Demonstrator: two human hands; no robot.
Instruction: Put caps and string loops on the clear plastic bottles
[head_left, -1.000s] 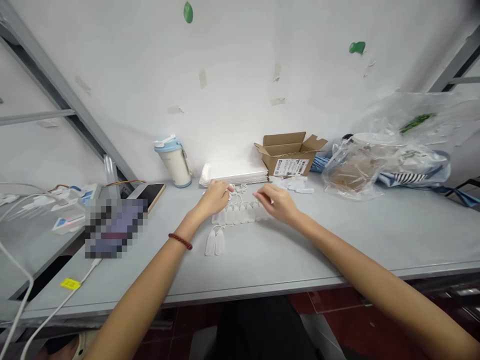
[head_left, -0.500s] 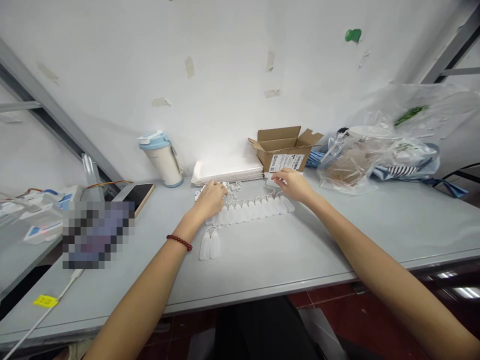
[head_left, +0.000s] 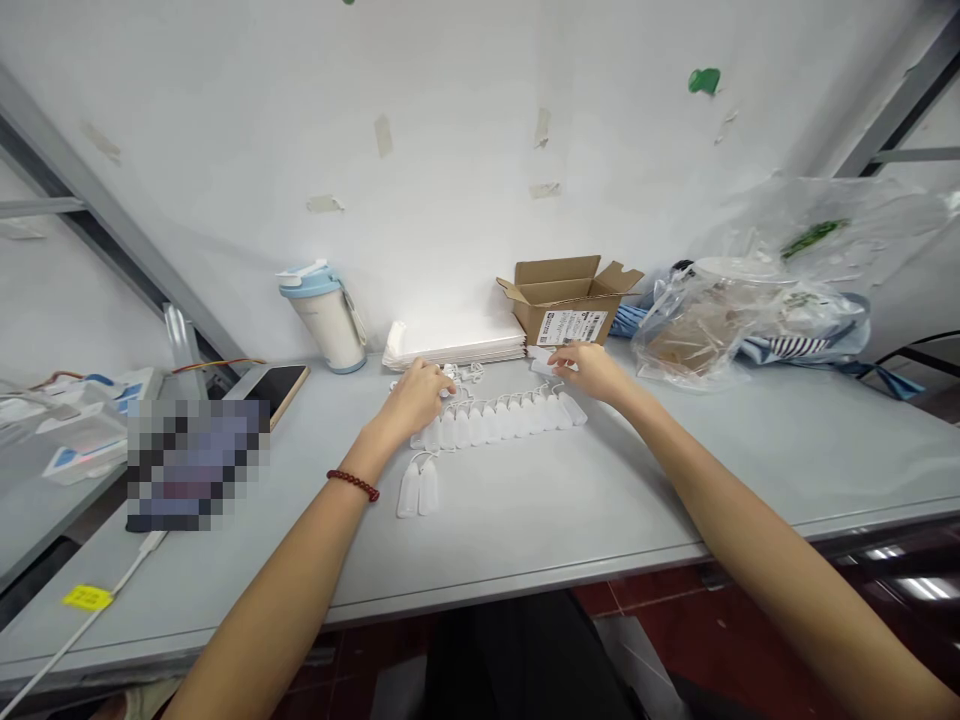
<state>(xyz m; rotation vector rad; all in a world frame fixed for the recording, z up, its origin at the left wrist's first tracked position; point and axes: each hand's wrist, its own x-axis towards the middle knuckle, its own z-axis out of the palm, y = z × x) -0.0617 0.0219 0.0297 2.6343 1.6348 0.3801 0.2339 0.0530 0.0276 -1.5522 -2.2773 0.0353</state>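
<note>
A row of translucent white tags (head_left: pixel 491 425) with looped strings lies on the grey table, side by side. Two more tags (head_left: pixel 417 488) rest in front of the row's left end. My left hand (head_left: pixel 421 392) is at that end, its fingers curled down at a small heap of white string (head_left: pixel 470 374); what they grip is hidden. Above the row's right end, my right hand (head_left: pixel 589 370) has thumb and forefinger pinched at a small white tag (head_left: pixel 541 361) lying near the box.
Behind the row are a stack of white cardboard sleeves (head_left: pixel 457 342) and an open brown box (head_left: pixel 566 310). A blue-lidded cup (head_left: pixel 326 320) and a phone (head_left: pixel 289 390) sit left. Clear plastic bags (head_left: pixel 697 320) lie at right, a white cable (head_left: pixel 131 575) at left.
My right hand has shifted slightly right, and more of the small white tag shows beside its fingertips. My left hand stays almost where it was. The view has tilted slightly.
</note>
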